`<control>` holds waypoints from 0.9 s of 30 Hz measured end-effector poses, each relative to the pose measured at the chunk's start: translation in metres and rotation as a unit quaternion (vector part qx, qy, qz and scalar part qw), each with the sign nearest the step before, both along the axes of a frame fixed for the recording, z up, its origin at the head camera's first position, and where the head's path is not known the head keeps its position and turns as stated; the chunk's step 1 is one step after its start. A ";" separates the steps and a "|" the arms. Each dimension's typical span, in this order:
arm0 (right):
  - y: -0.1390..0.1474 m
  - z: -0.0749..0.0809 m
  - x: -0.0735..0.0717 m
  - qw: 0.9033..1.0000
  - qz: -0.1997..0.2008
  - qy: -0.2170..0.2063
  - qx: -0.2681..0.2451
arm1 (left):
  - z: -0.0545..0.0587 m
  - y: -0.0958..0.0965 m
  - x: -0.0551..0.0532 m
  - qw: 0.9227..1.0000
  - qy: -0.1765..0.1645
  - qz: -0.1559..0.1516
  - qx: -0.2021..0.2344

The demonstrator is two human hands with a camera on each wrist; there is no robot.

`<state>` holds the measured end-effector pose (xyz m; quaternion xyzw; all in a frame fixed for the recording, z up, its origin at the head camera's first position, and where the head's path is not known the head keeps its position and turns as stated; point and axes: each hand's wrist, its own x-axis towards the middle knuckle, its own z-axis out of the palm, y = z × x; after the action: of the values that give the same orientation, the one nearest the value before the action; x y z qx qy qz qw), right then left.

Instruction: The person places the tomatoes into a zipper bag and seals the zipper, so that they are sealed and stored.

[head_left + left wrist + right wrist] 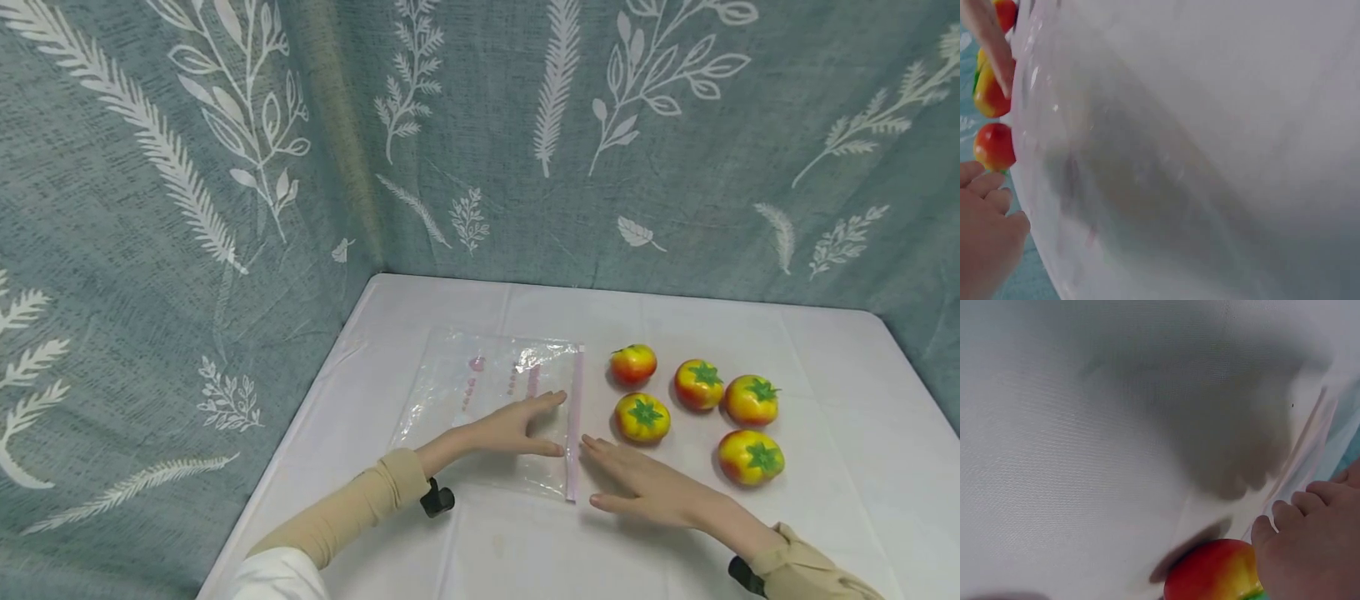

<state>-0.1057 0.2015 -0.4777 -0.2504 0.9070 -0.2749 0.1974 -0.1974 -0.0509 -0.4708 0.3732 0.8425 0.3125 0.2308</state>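
Observation:
A clear zip bag (pixel 442 392) with a pink seal strip and pink print lies flat on the white table. My left hand (pixel 510 427) is over the bag's right half, fingers spread and holding nothing. Just right of the pink strip, my right hand (pixel 645 483) hovers with extended fingers, palm toward the left. It also holds nothing. The nearest fruit to it is a yellow-red toy persimmon (pixel 642 418) with a green star-shaped top. In the right wrist view a red-yellow persimmon (pixel 1210 572) appears beside my fingers (pixel 1288 515).
Several more persimmons stand to the right of the bag, among them one at the back (pixel 633 365) and one at the front right (pixel 751 457). A blue-green curtain (pixel 480 233) with white leaf patterns hangs behind and left of the white table (pixel 825 367).

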 end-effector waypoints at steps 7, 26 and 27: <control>-0.004 -0.003 -0.002 0.999 0.009 0.013 0.029 | -0.008 0.004 0.008 1.000 0.009 0.009 -0.020; -0.011 -0.008 -0.002 0.998 0.039 0.029 0.045 | -0.029 0.007 0.019 0.999 0.032 0.019 -0.035; -0.011 -0.007 -0.002 0.998 0.039 0.026 0.044 | -0.029 0.007 0.019 0.999 0.033 0.019 -0.036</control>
<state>-0.1078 0.1901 -0.4850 -0.2839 0.9126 -0.2203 0.1948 -0.1782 -0.0438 -0.4997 0.3590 0.8672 0.2737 0.2100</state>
